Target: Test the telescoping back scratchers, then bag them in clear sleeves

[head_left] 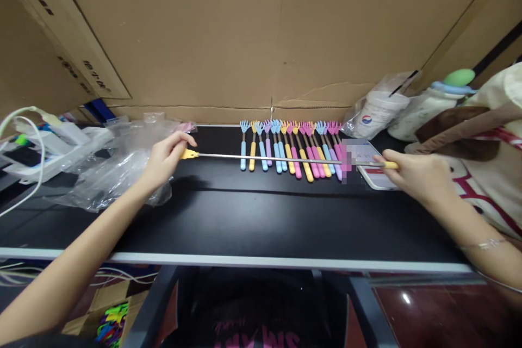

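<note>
A telescopic back scratcher point(244, 158) is stretched out to its long form, its thin metal rod running level between my hands. My left hand point(167, 155) grips its yellow claw end. At the other end, my right hand point(420, 174) is closed around the yellow handle. Behind the rod, a row of several short back scratchers point(281, 149) in blue, yellow, purple and pink lies on the black table point(261, 223), claws toward the cardboard. A phone point(377, 176) lies partly under my right hand and the rod.
Crumpled clear plastic bags point(122, 157) and a white power strip point(69, 152) with cables are at the left. A bagged white cup point(379, 111), a bottle point(428, 109) and a cloth bag point(493, 157) stand at the right. Cardboard point(244, 27) walls the back.
</note>
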`<control>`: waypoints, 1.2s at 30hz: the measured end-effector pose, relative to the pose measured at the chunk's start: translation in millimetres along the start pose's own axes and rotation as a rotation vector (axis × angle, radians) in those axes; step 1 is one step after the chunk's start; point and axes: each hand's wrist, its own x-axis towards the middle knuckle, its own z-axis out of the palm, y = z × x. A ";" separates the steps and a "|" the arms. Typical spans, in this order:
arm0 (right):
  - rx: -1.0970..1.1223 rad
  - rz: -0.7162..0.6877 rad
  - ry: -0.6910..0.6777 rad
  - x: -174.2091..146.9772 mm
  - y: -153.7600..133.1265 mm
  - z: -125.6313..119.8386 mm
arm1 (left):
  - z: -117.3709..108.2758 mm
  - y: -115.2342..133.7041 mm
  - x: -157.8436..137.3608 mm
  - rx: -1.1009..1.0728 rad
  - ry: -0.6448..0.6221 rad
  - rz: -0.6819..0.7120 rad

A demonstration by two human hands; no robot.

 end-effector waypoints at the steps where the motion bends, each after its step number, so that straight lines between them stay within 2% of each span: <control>1: 0.019 -0.043 -0.016 0.6 -9.0 -5.2 | 5.5 5.1 -0.6 -0.002 -0.024 0.039; 6: 0.094 -0.226 0.020 2.9 -58.5 -26.8 | 32.4 35.6 -12.6 0.003 -0.159 0.158; 10: 0.175 -0.356 0.092 4.3 -88.2 -30.0 | 46.1 60.7 -22.6 0.006 -0.209 0.212; 14: 0.260 -0.402 0.157 3.9 -94.9 -30.7 | 47.3 70.5 -21.2 0.047 -0.215 0.196; 18: 0.382 -0.415 0.177 2.6 -84.6 -35.0 | 39.8 64.2 -14.8 0.100 -0.220 0.153; 21: 0.519 -0.371 0.115 3.5 -70.2 -34.6 | 34.7 55.2 -10.9 0.011 -0.234 0.144; 24: 0.747 -0.293 0.032 6.7 -55.0 -30.1 | 34.7 46.0 -7.1 -0.165 -0.230 0.092; 27: 1.064 -0.210 -0.036 9.4 -48.5 -27.0 | 39.5 40.4 -2.4 -0.439 -0.228 -0.061; 30: 1.369 -0.098 -0.091 10.5 -53.8 -28.5 | 44.7 41.0 3.0 -0.676 -0.257 -0.203; 32: 1.544 -0.017 -0.097 11.5 -60.5 -30.7 | 46.6 43.9 6.3 -0.711 -0.264 -0.211; 36: 1.786 0.134 -0.120 18.6 -69.7 -32.5 | 46.9 49.9 10.9 -0.642 -0.325 -0.159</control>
